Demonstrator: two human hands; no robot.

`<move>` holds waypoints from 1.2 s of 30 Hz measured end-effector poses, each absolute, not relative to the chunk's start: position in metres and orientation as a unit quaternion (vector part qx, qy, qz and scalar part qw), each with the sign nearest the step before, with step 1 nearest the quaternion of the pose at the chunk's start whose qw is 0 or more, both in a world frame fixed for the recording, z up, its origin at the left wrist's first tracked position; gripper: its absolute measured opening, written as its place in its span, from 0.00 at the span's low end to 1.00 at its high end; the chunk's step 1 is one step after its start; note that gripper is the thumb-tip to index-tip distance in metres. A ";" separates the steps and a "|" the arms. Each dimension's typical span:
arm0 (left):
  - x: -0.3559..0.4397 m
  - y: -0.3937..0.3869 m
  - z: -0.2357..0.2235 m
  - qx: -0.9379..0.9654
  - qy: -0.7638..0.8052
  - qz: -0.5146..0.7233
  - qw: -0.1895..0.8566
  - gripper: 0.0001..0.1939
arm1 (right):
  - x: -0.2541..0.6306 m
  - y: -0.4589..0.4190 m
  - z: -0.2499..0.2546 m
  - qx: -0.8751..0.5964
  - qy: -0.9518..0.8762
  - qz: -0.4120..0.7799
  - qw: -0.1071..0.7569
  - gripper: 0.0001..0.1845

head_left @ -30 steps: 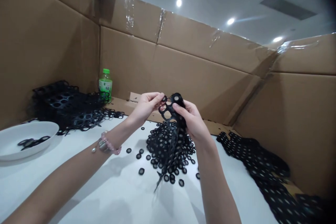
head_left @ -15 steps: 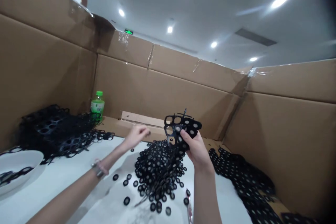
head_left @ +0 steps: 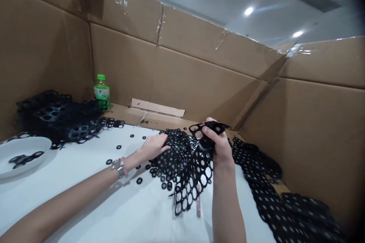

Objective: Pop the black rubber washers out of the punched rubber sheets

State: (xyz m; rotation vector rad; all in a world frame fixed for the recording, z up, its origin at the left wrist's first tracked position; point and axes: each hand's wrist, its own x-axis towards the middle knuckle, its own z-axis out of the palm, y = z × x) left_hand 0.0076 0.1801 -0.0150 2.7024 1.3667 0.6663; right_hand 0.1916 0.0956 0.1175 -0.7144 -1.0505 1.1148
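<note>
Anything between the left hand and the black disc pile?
Nothing visible: the left hand is at the left edge of the disc pile. The black mesh hanging from the right hand overlaps only its right side.

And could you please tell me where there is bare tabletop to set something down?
Bare white tabletop lies nearest, between the left forearm and hanging mesh, with a smaller patch between the white bowl and loose discs. It is crowded around the disc pile and right, under perforated sheets.
</note>
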 end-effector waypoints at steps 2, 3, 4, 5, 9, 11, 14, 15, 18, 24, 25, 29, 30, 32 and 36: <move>0.008 0.185 -0.013 0.873 0.440 0.212 0.010 0.14 | 0.193 0.102 0.115 -0.314 -0.461 0.480 0.677 0.17; 0.009 0.187 -0.012 0.873 0.438 0.213 0.007 0.14 | 0.193 0.106 0.114 -0.320 -0.458 0.470 0.683 0.18; 0.010 0.189 -0.011 0.874 0.434 0.217 0.005 0.13 | 0.192 0.111 0.111 -0.331 -0.451 0.460 0.689 0.19; 0.011 0.190 -0.010 0.876 0.429 0.221 0.005 0.12 | 0.191 0.116 0.108 -0.341 -0.442 0.451 0.696 0.18; 0.016 0.186 0.012 0.875 0.398 0.274 0.020 0.10 | 0.184 0.135 0.094 -0.370 -0.401 0.480 0.687 0.14; 0.021 0.177 0.033 0.844 0.371 0.382 0.065 0.13 | 0.180 0.140 0.089 -0.381 -0.397 0.516 0.657 0.12; 0.029 0.161 0.066 0.792 0.288 0.522 0.133 0.10 | 0.173 0.141 0.085 -0.379 -0.416 0.536 0.629 0.09; 0.032 0.157 0.075 0.791 0.265 0.532 0.145 0.09 | 0.170 0.140 0.084 -0.373 -0.433 0.533 0.624 0.08; 0.036 0.153 0.088 0.785 0.258 0.526 0.203 0.09 | 0.167 0.140 0.083 -0.364 -0.469 0.527 0.608 0.07; 0.028 0.174 0.080 0.736 0.265 0.504 0.366 0.06 | 0.180 0.140 0.084 -0.368 -0.473 0.583 0.548 0.08; 0.024 0.180 0.079 0.716 0.263 0.513 0.394 0.06 | 0.182 0.139 0.084 -0.357 -0.497 0.591 0.526 0.09; -0.004 0.209 0.082 0.645 0.308 0.582 0.388 0.06 | 0.187 0.137 0.086 -0.342 -0.536 0.583 0.506 0.16; -0.014 0.215 0.083 0.632 0.328 0.606 0.355 0.06 | 0.188 0.136 0.087 -0.343 -0.531 0.575 0.519 0.14; -0.032 0.223 0.085 0.621 0.362 0.634 0.285 0.05 | 0.190 0.136 0.089 -0.349 -0.514 0.553 0.555 0.13; -0.038 0.221 0.074 0.756 0.395 0.484 0.193 0.05 | 0.190 0.139 0.090 -0.369 -0.458 0.506 0.631 0.11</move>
